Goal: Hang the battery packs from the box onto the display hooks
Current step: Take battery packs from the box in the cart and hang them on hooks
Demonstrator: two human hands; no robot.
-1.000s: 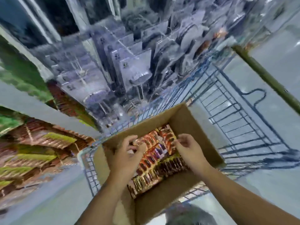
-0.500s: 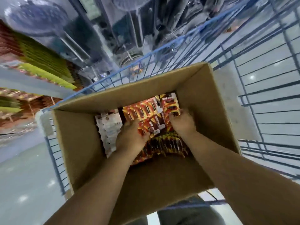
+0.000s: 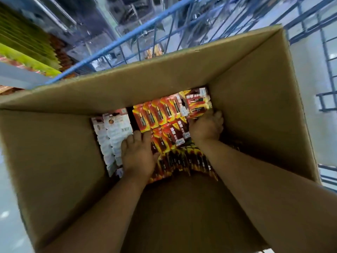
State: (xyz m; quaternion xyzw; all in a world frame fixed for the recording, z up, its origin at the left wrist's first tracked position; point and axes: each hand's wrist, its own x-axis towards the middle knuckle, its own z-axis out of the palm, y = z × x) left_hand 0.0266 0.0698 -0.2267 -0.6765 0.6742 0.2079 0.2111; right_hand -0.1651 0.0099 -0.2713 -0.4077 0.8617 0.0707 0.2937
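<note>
Reaching into box (image 3: 73, 161), both hands on battery packs (image 3: 158, 114)

Boxes: one, cardboard (image 3: 246, 99), open at top.
Hands: two, left (image 3: 137, 157) and right (image 3: 207, 126), both inside box.
Carts: one, blue wire (image 3: 127, 37), around box.
Red-and-yellow packs (image 3: 155, 115): five countable in far row, standing side by side. One further red pack (image 3: 197, 105) at right end, beside right hand. Second row nearer, about three visible, partly covered by hands. Third row nearest, dark and blurred; count not determinable.
White packs (image 3: 116, 128): two stacks at left of box, overlapped; individual count not determinable.
Shelves: one at upper left (image 3: 16, 73), goods on it blurred, uncounted.
</note>
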